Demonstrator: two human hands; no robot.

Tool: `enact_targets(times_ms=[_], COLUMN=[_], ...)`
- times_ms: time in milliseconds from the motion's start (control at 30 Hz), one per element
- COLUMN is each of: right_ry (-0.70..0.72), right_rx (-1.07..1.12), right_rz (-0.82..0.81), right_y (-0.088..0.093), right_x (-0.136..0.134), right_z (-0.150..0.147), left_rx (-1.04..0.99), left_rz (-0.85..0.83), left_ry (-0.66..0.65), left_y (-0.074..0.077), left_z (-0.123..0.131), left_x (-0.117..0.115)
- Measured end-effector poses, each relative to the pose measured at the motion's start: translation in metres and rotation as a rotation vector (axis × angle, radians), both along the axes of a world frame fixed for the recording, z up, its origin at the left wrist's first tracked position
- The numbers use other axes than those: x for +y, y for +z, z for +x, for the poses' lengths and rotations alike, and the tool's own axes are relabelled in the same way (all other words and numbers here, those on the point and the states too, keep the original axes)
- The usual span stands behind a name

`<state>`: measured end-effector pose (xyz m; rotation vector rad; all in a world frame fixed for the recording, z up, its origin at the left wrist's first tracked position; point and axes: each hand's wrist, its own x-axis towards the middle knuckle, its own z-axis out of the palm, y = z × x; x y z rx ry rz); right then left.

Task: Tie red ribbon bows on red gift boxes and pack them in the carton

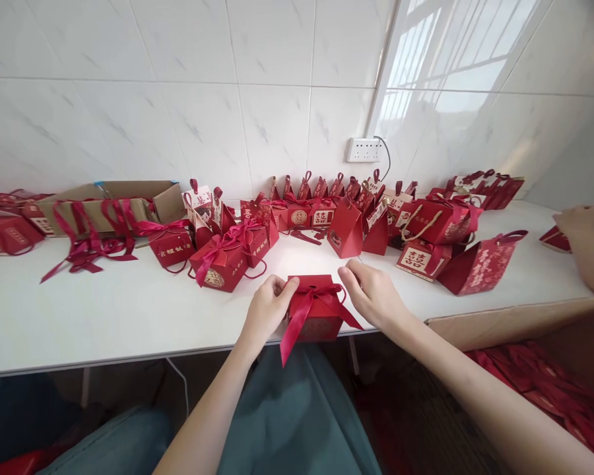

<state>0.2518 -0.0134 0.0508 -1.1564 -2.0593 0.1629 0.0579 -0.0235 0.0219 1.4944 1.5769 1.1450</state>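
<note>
A small red gift box (329, 328) stands at the table's front edge, straight before me. A crimson ribbon (301, 323) is tied in a bow across its top, its tails hanging over the front. My left hand (270, 303) is closed at the box's upper left corner, thumb against the edge near the bow; the curled fingers are partly hidden. On the other side, my right hand (373, 293) is closed beside the box's upper right corner, near a thin cord handle (343, 294). Whatever its fingers pinch does not show.
Several red gift boxes (220, 267) with bows stand left of centre, and more boxes (426, 221) stand to the right. Loose ribbons (86, 244) hang from an open carton (161, 191). Another person's hand (584, 227) is at far right, above a carton (515, 320) of red pieces.
</note>
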Motion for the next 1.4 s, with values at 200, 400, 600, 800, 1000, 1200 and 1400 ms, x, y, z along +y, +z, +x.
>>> enact_targets(times_ms=[200,400,600,800,1000,1200,1400], right_ry=[-0.031,0.089,0.147,0.117,0.195,0.526,0.487], right_rx=[0.063,0.184,0.174,0.193,0.293,0.184,0.042], right_rz=[-0.629,-0.554,-0.380,-0.405,-0.529,-0.560,-0.538], right_y=[-0.014,-0.020,-0.024,-0.031,-0.032,-0.030,-0.033], right_x=[0.021,0.019,0.017,0.020,0.032,0.032,0.025], right_z=[-0.001,-0.001,0.005,0.006,0.022,0.029,0.018], left_rx=[0.033,0.081,0.140,0.148,0.043,0.017,-0.100], left_rz=[0.029,0.074,0.108,0.122,0.048,-0.125,-0.103], left_ry=[-0.023,0.025,0.033,0.032,0.008,-0.167,-0.329], left_y=[-0.003,-0.006,-0.009,-0.012,-0.006,0.005,-0.002], left_z=[0.004,0.010,0.010,0.011,0.006,-0.004,-0.014], left_x=[-0.002,-0.005,-0.009,-0.006,-0.008,-0.029,-0.043])
